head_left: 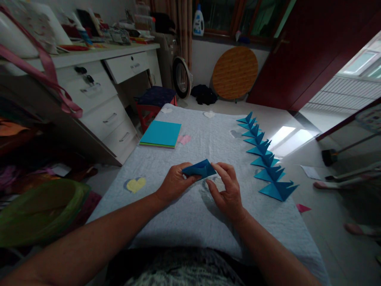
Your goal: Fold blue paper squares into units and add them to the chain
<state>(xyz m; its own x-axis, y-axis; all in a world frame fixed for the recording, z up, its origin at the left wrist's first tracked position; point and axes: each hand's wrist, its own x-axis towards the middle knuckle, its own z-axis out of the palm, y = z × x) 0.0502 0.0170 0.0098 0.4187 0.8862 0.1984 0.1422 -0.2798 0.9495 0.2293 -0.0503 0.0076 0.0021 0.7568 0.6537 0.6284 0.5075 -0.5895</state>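
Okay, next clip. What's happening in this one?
A person's left hand holds a folded piece of blue paper, while the right hand has its thumb and index finger spread at the paper's other end. A row of blue origami cranes stands along the right side of the grey cloth. A stack of square paper, blue on top, lies toward the far left.

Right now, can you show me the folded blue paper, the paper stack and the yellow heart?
Folded blue paper [201, 169]: head view, middle of its visible side.
Paper stack [161, 133]: head view, its top sheet.
Yellow heart [136, 185]: head view, its middle.
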